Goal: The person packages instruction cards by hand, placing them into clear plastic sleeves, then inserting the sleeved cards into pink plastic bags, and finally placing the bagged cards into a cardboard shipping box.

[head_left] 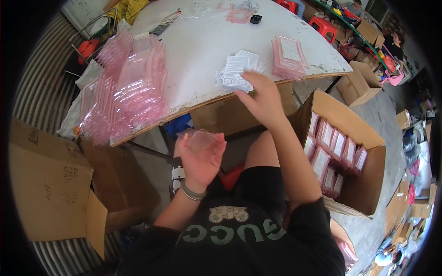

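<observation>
White counter (pixel 189 60) at sitting height, with cards, sleeves and packs all laid along its near edge.

Printed cards (pixel 237 66) lie in a loose, overlapping heap straight ahead of the person, apparently so the right hand (pixel 263 94) gets to them easily; its thumb and fingers are spread at the heap's near side, and blur hides whether they touch. Palm up above the lap, the left hand (pixel 201 161) pinches a clear sleeve (pixel 201 140) between thumb and fingers, probably to keep the thin film from slipping. Pink sleeves (pixel 140 73) lean in thick heaps at the left, likely kept on that hand's side. Filled packs (pixel 289 51) are piled at the right, near an open carton (pixel 370 184) whose packs stand in rows, presumably to save room.
</observation>
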`<act>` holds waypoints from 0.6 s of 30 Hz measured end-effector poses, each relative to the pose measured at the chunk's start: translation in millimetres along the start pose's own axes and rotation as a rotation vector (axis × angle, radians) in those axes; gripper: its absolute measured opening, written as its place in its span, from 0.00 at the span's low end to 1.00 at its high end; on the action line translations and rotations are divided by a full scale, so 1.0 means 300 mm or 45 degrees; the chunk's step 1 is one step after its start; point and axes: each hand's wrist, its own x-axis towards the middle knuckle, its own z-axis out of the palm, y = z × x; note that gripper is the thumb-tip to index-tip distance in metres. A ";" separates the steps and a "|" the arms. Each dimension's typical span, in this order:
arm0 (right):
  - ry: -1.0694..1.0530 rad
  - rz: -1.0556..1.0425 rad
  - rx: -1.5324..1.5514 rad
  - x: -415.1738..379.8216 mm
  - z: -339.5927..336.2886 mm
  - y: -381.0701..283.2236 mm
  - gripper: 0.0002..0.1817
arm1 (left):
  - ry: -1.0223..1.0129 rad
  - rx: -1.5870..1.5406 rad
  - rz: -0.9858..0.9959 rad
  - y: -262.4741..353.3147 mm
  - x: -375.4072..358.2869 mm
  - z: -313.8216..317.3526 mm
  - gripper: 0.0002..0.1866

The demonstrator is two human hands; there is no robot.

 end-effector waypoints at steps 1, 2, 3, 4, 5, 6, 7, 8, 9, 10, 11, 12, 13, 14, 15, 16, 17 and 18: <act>-0.049 -0.083 -0.266 0.025 0.073 0.073 0.23 | -0.029 -0.041 -0.034 -0.011 -0.002 0.010 0.24; -0.091 -0.099 -0.371 0.020 0.133 0.150 0.21 | -0.049 -0.105 -0.055 -0.019 -0.001 0.021 0.26; -0.137 -0.118 -0.471 0.011 0.197 0.218 0.20 | -0.061 -0.144 -0.059 -0.012 -0.001 0.027 0.27; -0.188 -0.143 -0.567 0.026 0.221 0.220 0.18 | -0.072 -0.184 -0.063 -0.005 -0.001 0.033 0.28; -0.353 -0.046 -0.576 0.033 0.228 0.228 0.16 | -0.069 -0.205 -0.050 0.007 -0.005 0.032 0.29; -0.528 0.043 -0.584 0.065 0.197 0.196 0.14 | -0.064 -0.226 -0.028 0.013 -0.006 0.027 0.29; -0.711 0.134 -0.593 0.082 0.176 0.174 0.12 | -0.059 -0.246 -0.006 0.019 -0.007 0.022 0.29; -0.734 0.142 -0.476 0.077 0.167 0.171 0.11 | -0.046 -0.251 0.010 0.024 -0.005 0.018 0.28; -0.743 0.155 -0.364 0.080 0.156 0.177 0.11 | -0.039 -0.247 0.019 0.028 -0.003 0.014 0.28; -0.741 0.173 -0.257 0.088 0.144 0.182 0.11 | -0.058 -0.265 0.002 0.027 -0.003 0.011 0.28; -0.779 0.235 -0.237 0.098 0.135 0.185 0.11 | -0.081 -0.280 -0.022 0.024 0.003 0.010 0.29; -0.832 0.269 -0.249 0.113 0.122 0.175 0.10 | -0.107 -0.293 -0.050 0.023 0.009 0.011 0.29; -0.886 0.303 -0.262 0.129 0.110 0.160 0.09 | -0.119 -0.300 -0.071 0.025 0.013 0.013 0.29; -0.943 0.334 -0.275 0.139 0.105 0.153 0.09 | -0.132 -0.309 -0.087 0.028 0.014 0.015 0.30; -0.871 0.251 -0.340 0.132 0.117 0.168 0.07 | -0.143 -0.321 -0.100 0.030 0.013 0.014 0.30; -0.800 0.170 -0.404 0.117 0.135 0.188 0.06 | -0.157 -0.313 -0.098 0.032 0.011 0.009 0.31; -0.726 0.087 -0.468 0.107 0.146 0.207 0.05 | -0.174 -0.303 -0.097 0.035 0.015 0.005 0.32; -0.609 0.012 -0.559 0.114 0.132 0.194 0.04 | -0.193 -0.295 -0.095 0.036 0.020 0.004 0.33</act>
